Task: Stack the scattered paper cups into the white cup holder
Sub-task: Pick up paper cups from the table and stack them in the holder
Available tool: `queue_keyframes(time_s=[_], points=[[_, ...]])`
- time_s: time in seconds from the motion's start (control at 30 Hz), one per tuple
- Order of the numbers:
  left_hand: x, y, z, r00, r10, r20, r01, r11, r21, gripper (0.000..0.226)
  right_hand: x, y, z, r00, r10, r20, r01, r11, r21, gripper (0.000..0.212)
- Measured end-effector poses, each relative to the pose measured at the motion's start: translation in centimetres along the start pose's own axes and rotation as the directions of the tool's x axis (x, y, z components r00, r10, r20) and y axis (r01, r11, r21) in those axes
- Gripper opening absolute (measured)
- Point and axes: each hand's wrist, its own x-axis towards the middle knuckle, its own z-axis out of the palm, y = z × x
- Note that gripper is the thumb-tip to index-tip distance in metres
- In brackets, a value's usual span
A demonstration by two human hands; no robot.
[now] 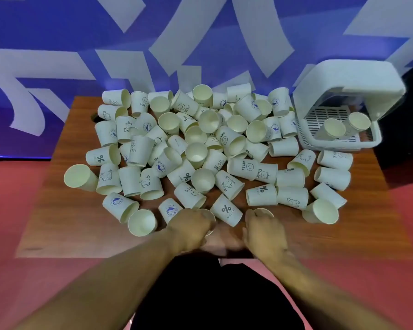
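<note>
Several white paper cups [196,139] with blue prints lie scattered in a heap over the wooden table [81,225]. The white cup holder [343,77] stands at the back right, lid raised, with two cup stacks [334,128] lying in its slatted tray. At the near edge my left hand [191,225] is closed around a paper cup [209,216]. My right hand [264,231] is closed around another paper cup [262,211]. Both hands are blurred, and between them lies a cup printed with a percent sign [227,211].
The table is small, with cups close to its left and right edges; one cup [79,178] overhangs the left side. A blue wall with white shapes [200,44] rises behind. Red floor [10,210] surrounds the table.
</note>
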Motion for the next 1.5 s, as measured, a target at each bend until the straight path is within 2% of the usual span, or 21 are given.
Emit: queue_keyframes(time_s=[0.07, 0.17, 0.37, 0.5, 0.6, 0.7, 0.83, 0.93, 1.03, 1.1, 1.3, 1.5], points=[[-0.2, 0.0, 0.1, 0.999, -0.029, 0.016, 0.029, 0.999, 0.024, 0.031, 0.0, -0.2, 0.0, 0.994, 0.064, 0.093, -0.064, 0.998, 0.003, 0.027], [-0.6, 0.0, 0.9, 0.999, -0.039, 0.027, 0.037, 0.998, 0.05, 0.027, -0.6, -0.2, -0.1, 0.99, 0.082, 0.112, -0.081, 0.997, -0.011, 0.018], [-0.4, -0.3, 1.6, 1.0, -0.007, 0.009, 0.006, 0.996, 0.088, 0.02, -1.2, -0.5, -0.9, 0.977, 0.11, 0.18, -0.104, 0.994, -0.044, 0.03], [-0.6, -0.5, 1.7, 0.998, 0.017, -0.059, -0.011, 0.995, 0.1, 0.024, -1.0, -0.6, -1.0, 0.96, 0.153, 0.236, -0.134, 0.987, -0.093, 0.032], [-0.8, -1.0, 1.5, 0.992, 0.002, -0.127, 0.004, 0.999, 0.046, 0.023, -0.6, -0.7, -1.5, 0.961, 0.171, 0.217, -0.152, 0.983, -0.101, 0.031], [-0.9, -1.7, 1.0, 0.982, 0.014, -0.186, -0.023, 0.999, -0.048, 0.022, -0.6, -0.9, -2.5, 0.968, 0.191, 0.16, -0.182, 0.981, -0.071, 0.033], [-0.1, -2.4, -0.7, 0.948, 0.025, -0.316, -0.085, 0.981, -0.176, 0.028, 0.3, -0.9, -4.6, 0.978, 0.209, -0.015, -0.208, 0.978, 0.031, 0.032], [0.5, -2.2, -3.0, 0.893, 0.005, -0.45, -0.124, 0.964, -0.236, 0.024, 1.4, -1.0, -6.3, 0.967, 0.204, -0.152, -0.187, 0.975, 0.118, 0.022], [1.5, -2.1, -5.3, 0.825, -0.02, -0.565, -0.157, 0.952, -0.263, 0.019, 2.6, -0.2, -7.8, 0.933, 0.224, -0.283, -0.188, 0.971, 0.149, 0.02], [2.6, -1.9, -6.8, 0.796, -0.029, -0.604, -0.155, 0.956, -0.25, 0.018, 3.3, 0.9, -8.6, 0.916, 0.238, -0.323, -0.214, 0.971, 0.11, 0.01], [7.2, -0.4, -11.1, 0.703, -0.047, -0.71, -0.147, 0.967, -0.21, 0.026, 4.6, 5.4, -10.7, 0.863, 0.274, -0.426, -0.242, 0.962, 0.128, 0.013], [11.7, 2.9, -15.7, 0.686, -0.067, -0.725, -0.133, 0.968, -0.215, 0.02, 5.8, 11.3, -12.1, 0.827, 0.329, -0.457, -0.255, 0.942, 0.217, 0.008]])
